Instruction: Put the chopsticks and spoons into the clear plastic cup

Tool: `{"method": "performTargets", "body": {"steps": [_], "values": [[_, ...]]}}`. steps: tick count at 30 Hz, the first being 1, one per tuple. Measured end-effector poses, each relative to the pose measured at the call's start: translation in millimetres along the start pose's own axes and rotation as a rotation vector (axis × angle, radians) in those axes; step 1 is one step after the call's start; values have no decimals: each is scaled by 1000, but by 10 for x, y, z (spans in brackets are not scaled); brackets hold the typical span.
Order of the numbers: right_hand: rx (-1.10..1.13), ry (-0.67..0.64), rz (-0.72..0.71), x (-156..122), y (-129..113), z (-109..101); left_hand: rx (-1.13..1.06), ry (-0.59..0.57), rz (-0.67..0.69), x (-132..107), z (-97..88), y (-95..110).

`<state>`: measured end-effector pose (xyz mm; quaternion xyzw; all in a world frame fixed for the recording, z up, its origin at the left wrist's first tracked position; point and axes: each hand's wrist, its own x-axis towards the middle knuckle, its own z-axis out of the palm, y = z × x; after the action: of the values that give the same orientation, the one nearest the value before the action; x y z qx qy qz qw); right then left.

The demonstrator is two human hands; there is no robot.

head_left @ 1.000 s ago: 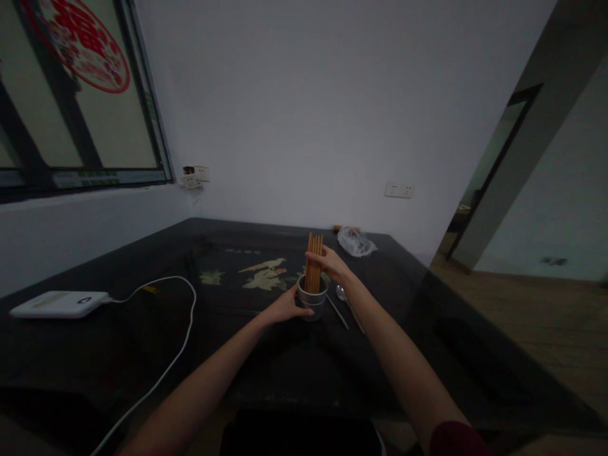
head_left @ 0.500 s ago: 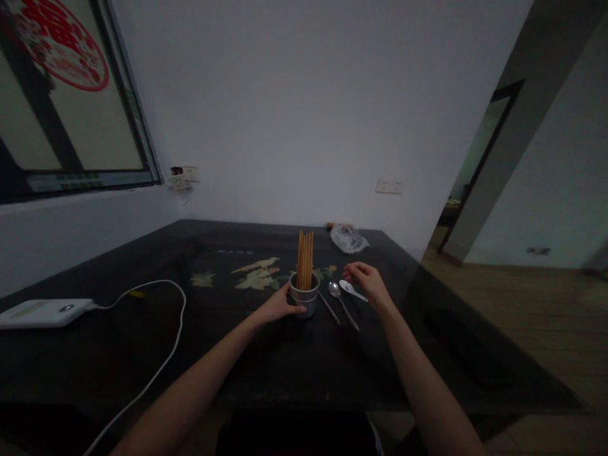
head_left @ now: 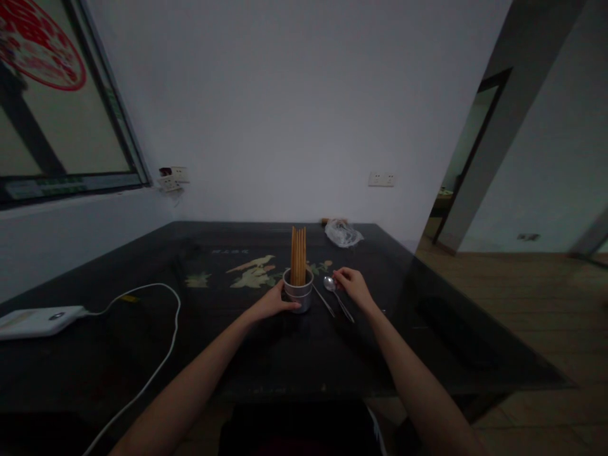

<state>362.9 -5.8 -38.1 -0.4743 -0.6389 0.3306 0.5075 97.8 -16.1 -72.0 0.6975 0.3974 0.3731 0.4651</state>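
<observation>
My left hand (head_left: pixel 273 303) is wrapped round the side of a metal cup (head_left: pixel 299 301), thumb in front. Several wooden chopsticks (head_left: pixel 298 256) stand upright in the cup. To its right, a thin metal utensil (head_left: pixel 323 300) and a metal spoon (head_left: pixel 342 305) lie slanting on the dark table (head_left: pixel 266 361). My right hand (head_left: pixel 352 286) is closed, fingertips bent together just right of the metal spoon's bowl. It covers the spot where a white spoon lay, and what is in its fingers is hidden.
A crumpled clear plastic bag (head_left: pixel 342 233) lies at the table's back edge. On the left, a white device (head_left: pixel 42 321) has a white cable (head_left: pixel 177 316) running to the front. A dark flat object (head_left: pixel 458 332) lies at the right. Behind the table stands a wall (head_left: pixel 275 126).
My right hand has moved down and left, over the white spoon, which no longer shows. My left hand keeps hold of the cup. The whole view has shifted slightly.
</observation>
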Motion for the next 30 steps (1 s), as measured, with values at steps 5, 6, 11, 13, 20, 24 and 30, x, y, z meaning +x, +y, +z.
{"method": "performTargets", "body": {"steps": [5, 6, 11, 13, 20, 24, 30], "values": [[-128, -10, -24, -48, -30, 57, 11, 4, 40, -23, -4, 137], [-147, -14, -24, -52, -28, 67, 2, -8, 47, -29, -5, 167], [-283, -51, -58, -68, 50, 135, 12, -21, 62, -54, -29, 276], [-341, -64, -87, -74, 91, 169, 28, -17, 67, -56, -59, 293], [-635, -91, -120, -117, 128, 259, 26, 32, 81, -28, -234, 283], [-760, -125, -121, -177, 57, 284, 36, 170, 121, -3, -296, 325], [-972, -146, -159, -271, -64, 348, 34, 490, 247, -43, -305, 488]]}}
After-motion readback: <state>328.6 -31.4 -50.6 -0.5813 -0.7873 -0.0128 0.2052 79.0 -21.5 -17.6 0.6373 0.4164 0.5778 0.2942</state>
